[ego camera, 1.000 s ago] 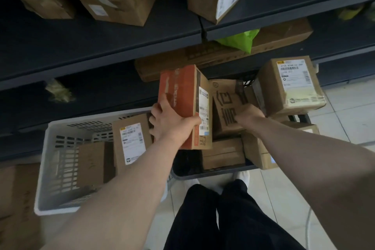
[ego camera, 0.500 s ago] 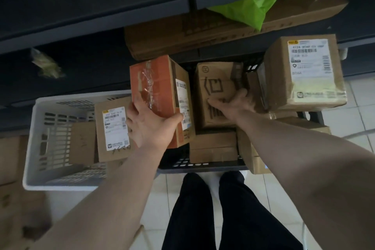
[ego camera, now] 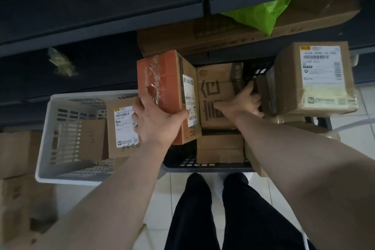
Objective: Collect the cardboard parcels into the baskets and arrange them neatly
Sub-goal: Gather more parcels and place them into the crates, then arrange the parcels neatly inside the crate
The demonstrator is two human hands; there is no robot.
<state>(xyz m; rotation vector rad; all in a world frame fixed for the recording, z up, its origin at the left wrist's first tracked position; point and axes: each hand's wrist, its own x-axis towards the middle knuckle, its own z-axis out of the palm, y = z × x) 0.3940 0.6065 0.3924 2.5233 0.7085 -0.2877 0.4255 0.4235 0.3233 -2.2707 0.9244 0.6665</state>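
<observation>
Orange-faced brown cardboard parcel (ego camera: 162,87) w/ white label on its side is held upright over left end of dark plastic basket (ego camera: 209,165), just beside white slotted plastic basket (ego camera: 46,148). It is gripped at the lower end by L hand (ego camera: 156,124), thumb on label side, fingers spread on orange face. Brown cardboard parcel w/ black printed characters (ego camera: 217,91) stands in the dark basket, touching the orange one. Its right edge is grasped by R hand (ego camera: 241,103), fingers curled over into the gap.

Handling, judged: orange parcel looks stiff and fairly light, as it is carried one-handed. Clear tape on the face may be slick, so hold is best kept across edges. Printed parcel is stiff too and best taken by opposite edges.

Around: labelled brown parcel (ego camera: 121,128) in white basket; flat brown boxes (ego camera: 220,148) low in dark basket; large labelled brown box (ego camera: 316,79) at right; green plastic bag (ego camera: 259,14) on long flat carton (ego camera: 203,40) behind. Dark basket is crowded and the slot at left looks narrow. Printed parcel prob. needs shifting right before the orange one is set in.
</observation>
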